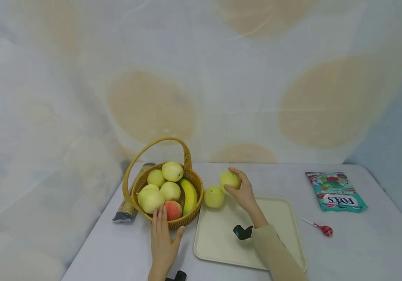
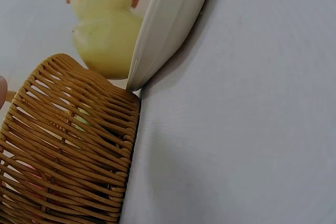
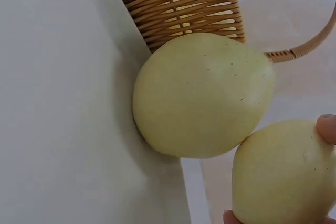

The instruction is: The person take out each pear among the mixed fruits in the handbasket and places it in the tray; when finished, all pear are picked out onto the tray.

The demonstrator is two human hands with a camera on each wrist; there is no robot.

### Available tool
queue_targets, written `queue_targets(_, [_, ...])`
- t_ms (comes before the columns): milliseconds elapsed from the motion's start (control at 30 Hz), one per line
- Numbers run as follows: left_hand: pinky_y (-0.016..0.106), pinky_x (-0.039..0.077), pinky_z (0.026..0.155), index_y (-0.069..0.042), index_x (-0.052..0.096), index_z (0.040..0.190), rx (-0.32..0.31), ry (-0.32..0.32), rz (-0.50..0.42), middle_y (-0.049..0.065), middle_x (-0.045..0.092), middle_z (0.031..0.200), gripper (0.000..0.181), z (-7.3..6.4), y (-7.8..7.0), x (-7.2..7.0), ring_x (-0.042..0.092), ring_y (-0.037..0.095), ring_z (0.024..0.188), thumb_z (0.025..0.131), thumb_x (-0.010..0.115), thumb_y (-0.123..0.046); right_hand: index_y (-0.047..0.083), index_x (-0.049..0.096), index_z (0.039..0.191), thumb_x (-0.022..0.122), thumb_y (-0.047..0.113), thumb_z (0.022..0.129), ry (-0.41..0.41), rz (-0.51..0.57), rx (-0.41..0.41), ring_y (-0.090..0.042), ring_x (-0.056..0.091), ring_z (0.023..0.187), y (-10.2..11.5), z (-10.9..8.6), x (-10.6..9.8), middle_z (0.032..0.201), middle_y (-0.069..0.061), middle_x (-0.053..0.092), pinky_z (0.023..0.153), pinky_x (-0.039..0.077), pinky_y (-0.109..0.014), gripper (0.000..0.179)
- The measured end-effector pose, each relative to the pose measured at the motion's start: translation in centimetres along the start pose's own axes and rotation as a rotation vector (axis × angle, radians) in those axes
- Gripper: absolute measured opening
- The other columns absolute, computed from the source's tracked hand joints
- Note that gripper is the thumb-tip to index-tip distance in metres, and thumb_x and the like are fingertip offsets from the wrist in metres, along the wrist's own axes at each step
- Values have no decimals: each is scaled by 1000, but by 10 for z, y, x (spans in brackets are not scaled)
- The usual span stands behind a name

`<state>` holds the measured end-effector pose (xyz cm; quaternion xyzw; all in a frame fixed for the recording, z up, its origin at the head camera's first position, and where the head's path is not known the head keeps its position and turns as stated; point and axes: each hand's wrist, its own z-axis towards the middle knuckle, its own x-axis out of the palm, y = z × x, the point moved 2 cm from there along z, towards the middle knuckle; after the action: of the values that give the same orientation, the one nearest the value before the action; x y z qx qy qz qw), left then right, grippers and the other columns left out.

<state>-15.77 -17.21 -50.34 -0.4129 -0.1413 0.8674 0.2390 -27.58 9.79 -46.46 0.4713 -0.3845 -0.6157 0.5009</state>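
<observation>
In the head view my right hand grips a pale yellow-green pear between thumb and fingers, over the tray's far left corner. A second pear sits on the cream tray beside the wicker basket; the right wrist view shows the two pears meeting. My left hand lies with straight fingers at the basket's near rim, fingertips by a red peach. The basket also holds several pears and a banana.
A brown and gold packet lies partly hidden behind the basket, whose tall handle arches over its left side. On the right are a green and red FOX'S candy bag and a red lollipop. A patterned cloth hangs behind the table.
</observation>
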Motion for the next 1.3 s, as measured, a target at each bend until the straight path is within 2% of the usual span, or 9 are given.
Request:
queue_targets(167, [16, -7, 118, 3, 30, 149, 3, 2, 8, 24, 34, 153, 82, 0, -1, 0, 21, 40, 145, 87, 67, -36, 17, 47, 139, 70, 6, 85, -7, -12, 49, -31, 32, 142, -11, -6, -2, 146, -8, 43, 115, 27, -57, 60])
queue_targets(533, [18, -6, 118, 1, 28, 151, -19, 4, -6, 24, 33, 153, 83, -1, 1, 1, 19, 40, 146, 88, 67, -36, 20, 45, 140, 71, 7, 84, 12, -38, 129, -35, 33, 141, -22, -17, -3, 150, -8, 40, 113, 31, -58, 63])
queue_targets(833, [18, -7, 118, -1, 27, 151, -14, 4, -6, 24, 32, 154, 83, -1, 3, 2, 17, 38, 148, 88, 66, -38, 15, 42, 143, 69, 6, 85, 59, -50, 93, -38, 40, 135, -25, -24, -7, 150, -15, 40, 103, 41, -56, 65])
queue_targets(967, [18, -6, 118, -1, 26, 152, -15, 2, -3, 23, 32, 154, 83, -1, 3, 2, 17, 38, 148, 88, 67, -36, 13, 41, 144, 68, 6, 86, 82, -35, 86, -37, 40, 135, -26, -26, -7, 151, -15, 38, 104, 41, -54, 65])
queue_targets(1167, [19, -6, 119, -1, 27, 151, -9, -3, -3, 24, 33, 153, 82, -1, 2, 3, 18, 39, 147, 89, 66, -37, 13, 43, 143, 68, 7, 86, 77, -62, 127, -37, 39, 137, -26, -30, -6, 151, -15, 39, 106, 39, -55, 63])
queue_targets(1300, [19, -6, 119, 0, 28, 151, -1, -10, -3, 24, 34, 153, 82, -1, 2, 3, 19, 39, 147, 88, 66, -37, 13, 43, 143, 68, 6, 86, 75, -45, 97, -36, 38, 138, -32, -30, -5, 150, -15, 40, 109, 36, -54, 62])
